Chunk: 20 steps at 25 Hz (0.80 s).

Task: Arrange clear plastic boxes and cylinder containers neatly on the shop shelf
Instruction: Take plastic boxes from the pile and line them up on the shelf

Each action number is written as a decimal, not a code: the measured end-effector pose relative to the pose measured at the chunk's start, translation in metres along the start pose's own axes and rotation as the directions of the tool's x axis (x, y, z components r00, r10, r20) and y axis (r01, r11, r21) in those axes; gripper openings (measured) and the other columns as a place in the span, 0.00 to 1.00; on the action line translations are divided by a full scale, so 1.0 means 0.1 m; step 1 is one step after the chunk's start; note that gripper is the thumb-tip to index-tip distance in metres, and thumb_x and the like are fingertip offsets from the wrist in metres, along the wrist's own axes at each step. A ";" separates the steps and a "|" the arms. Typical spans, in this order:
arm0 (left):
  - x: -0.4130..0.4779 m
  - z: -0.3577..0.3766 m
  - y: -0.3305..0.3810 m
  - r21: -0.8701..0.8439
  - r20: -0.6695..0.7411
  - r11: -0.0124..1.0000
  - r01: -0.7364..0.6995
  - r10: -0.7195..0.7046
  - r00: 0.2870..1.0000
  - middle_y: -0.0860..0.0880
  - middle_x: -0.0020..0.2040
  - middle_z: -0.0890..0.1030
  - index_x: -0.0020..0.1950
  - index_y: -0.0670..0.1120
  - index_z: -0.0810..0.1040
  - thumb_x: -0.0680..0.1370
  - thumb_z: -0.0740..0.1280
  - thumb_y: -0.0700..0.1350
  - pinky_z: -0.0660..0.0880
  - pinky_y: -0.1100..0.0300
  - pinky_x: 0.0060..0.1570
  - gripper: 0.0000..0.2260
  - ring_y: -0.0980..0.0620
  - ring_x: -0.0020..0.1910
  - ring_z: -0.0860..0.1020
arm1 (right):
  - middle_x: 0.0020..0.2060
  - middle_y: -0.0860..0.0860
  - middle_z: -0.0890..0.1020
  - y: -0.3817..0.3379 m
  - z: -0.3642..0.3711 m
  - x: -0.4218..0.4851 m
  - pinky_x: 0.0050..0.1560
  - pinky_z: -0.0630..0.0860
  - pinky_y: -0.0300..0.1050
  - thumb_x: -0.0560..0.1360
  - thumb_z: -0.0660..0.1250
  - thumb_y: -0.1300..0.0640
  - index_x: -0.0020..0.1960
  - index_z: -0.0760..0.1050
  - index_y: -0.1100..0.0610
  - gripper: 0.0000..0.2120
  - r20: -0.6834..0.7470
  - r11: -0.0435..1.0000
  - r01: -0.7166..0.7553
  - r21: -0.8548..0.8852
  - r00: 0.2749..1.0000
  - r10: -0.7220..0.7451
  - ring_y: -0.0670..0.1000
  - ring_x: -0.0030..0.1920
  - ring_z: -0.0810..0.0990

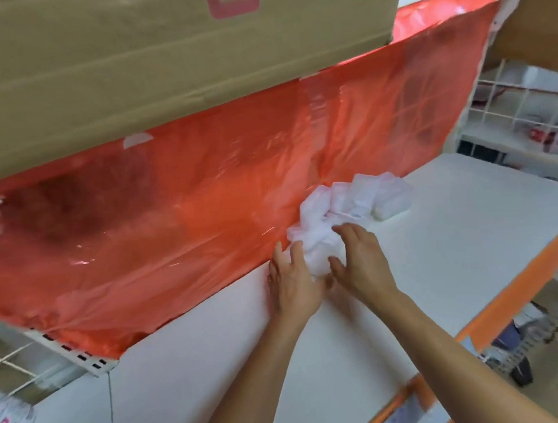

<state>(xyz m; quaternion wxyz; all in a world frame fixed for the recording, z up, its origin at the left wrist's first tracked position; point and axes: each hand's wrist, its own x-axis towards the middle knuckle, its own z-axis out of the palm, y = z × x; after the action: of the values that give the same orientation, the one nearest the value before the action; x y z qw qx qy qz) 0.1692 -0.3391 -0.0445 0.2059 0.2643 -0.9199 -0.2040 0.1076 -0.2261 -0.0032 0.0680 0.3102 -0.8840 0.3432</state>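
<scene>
On the white shelf [444, 228] we see left grip [291, 279] and right grip [362, 261] both clasping a clear plastic box [314, 254].

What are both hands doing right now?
Left hand: grips the clear plastic bundle.
Right hand: grips the same bundle.

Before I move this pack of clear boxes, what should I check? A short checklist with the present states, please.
1. Grip: ok, left hand and right hand hold the pack of clear plastic boxes between them.
2. Free space on the white shelf: ok, bare at the right.
3. Red plastic sheet away from the pack: not ok, it hangs right behind it.
4. Other clear boxes behind in line: cannot tell, blurred.
</scene>
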 end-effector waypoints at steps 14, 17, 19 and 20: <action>-0.01 -0.11 -0.24 -0.210 -0.115 0.958 0.193 -0.221 0.969 0.51 0.63 0.69 0.63 0.49 0.75 0.66 0.62 0.63 0.67 0.62 0.60 0.29 0.52 0.61 0.70 | 0.63 0.61 0.64 0.03 0.23 0.73 0.49 0.71 0.49 0.66 0.74 0.57 0.60 0.68 0.57 0.25 -0.001 0.985 0.117 0.126 0.993 -0.117 0.62 0.55 0.71; -0.03 -0.24 -0.26 -0.369 -0.161 0.876 0.311 -0.390 0.906 0.55 0.47 0.75 0.48 0.51 0.77 0.70 0.57 0.65 0.71 0.58 0.48 0.21 0.50 0.50 0.76 | 0.58 0.60 0.65 0.12 0.25 0.66 0.47 0.68 0.42 0.66 0.74 0.62 0.53 0.68 0.62 0.20 -0.090 0.957 0.044 0.288 0.996 -0.018 0.59 0.52 0.73; 0.00 -0.29 -0.25 -0.493 -0.135 0.781 0.385 -0.505 0.852 0.55 0.38 0.78 0.41 0.51 0.75 0.73 0.58 0.63 0.75 0.55 0.42 0.17 0.48 0.43 0.79 | 0.55 0.61 0.66 0.12 0.25 0.58 0.46 0.67 0.36 0.66 0.73 0.62 0.50 0.68 0.63 0.18 -0.129 0.922 0.045 0.384 0.992 0.005 0.52 0.51 0.70; 0.01 -0.30 -0.26 -0.566 -0.116 0.721 0.400 -0.550 0.827 0.53 0.39 0.80 0.42 0.50 0.76 0.75 0.61 0.60 0.77 0.54 0.42 0.14 0.48 0.42 0.80 | 0.53 0.60 0.67 0.09 0.24 0.53 0.46 0.65 0.31 0.65 0.72 0.61 0.48 0.68 0.62 0.17 -0.146 0.898 0.072 0.433 0.989 -0.009 0.47 0.50 0.67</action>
<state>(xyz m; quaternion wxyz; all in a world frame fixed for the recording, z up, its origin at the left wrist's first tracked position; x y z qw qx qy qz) 0.1938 -0.3677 -0.0322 0.3355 0.4535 -0.6914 -0.4514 0.0622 -0.2632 -0.0092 0.0658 0.3109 -0.7707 0.5523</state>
